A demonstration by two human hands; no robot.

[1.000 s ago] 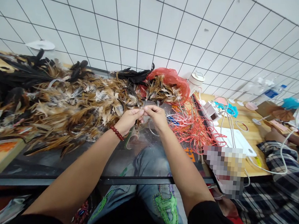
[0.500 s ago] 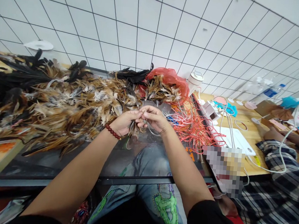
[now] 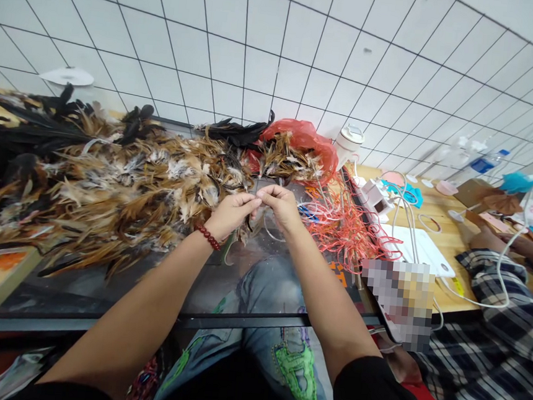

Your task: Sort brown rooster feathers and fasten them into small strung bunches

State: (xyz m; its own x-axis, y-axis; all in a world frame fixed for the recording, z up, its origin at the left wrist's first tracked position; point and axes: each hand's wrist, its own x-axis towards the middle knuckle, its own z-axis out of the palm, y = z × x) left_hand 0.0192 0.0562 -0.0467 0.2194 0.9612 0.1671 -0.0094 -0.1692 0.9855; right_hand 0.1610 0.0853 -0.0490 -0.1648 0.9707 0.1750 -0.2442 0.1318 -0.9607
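My left hand [image 3: 228,214] and my right hand [image 3: 281,205] meet fingertip to fingertip above a glass tabletop [image 3: 147,289]. Both are closed in a pinch on a small bunch of brown feathers [image 3: 241,230] that hangs below the fingers. A thin pale band [image 3: 270,233] loops down from my right hand. A red bead bracelet [image 3: 207,236] circles my left wrist. A large heap of brown, black and white feathers [image 3: 99,191] lies just left of my hands.
A tangle of red-orange bands [image 3: 346,225] lies to the right, with a red plastic bag of feathers [image 3: 299,147] behind. A white cup [image 3: 348,146], cables and a white pad [image 3: 423,248] sit on the wooden table. A person in a plaid sleeve [image 3: 504,308] works at right.
My hands dropped slightly toward me half a second ago, then rose again to the same spot, still pinching the feather bunch together.
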